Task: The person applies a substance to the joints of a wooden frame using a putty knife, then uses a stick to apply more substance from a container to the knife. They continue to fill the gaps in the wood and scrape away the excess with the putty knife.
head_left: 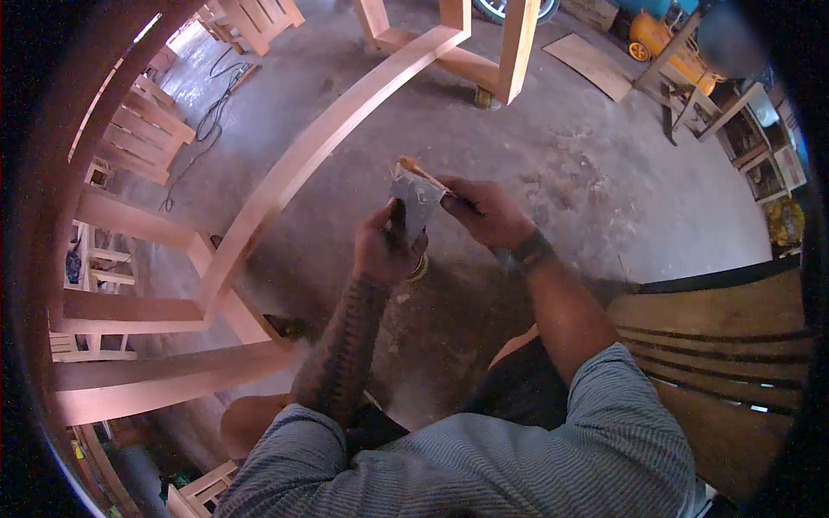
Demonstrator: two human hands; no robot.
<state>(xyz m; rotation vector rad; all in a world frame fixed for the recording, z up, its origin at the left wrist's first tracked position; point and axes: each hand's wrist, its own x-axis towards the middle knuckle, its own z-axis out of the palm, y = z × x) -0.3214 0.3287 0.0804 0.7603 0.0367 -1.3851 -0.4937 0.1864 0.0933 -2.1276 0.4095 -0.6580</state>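
My left hand (386, 246) is raised in front of me, its fingers closed around the lower part of a thin greyish, partly see-through flat piece (420, 200). My right hand (488, 211) pinches a slim pale tool (423, 173) that slants up and left across the top of that piece. Brown paste-like stuff (407, 162) sits at the tool's far end. A dark band circles my right wrist. Just below the left fingers shows a small round rim (419, 269), mostly covered by the hand.
A long pale wooden frame (332, 129) curves across the left and far side. A slatted wooden panel (717, 337) stands close at my right. Further off are a flat board (590, 66), an orange wheeled machine (669, 47), a black cable (207, 125) and stacked wooden furniture parts (142, 129).
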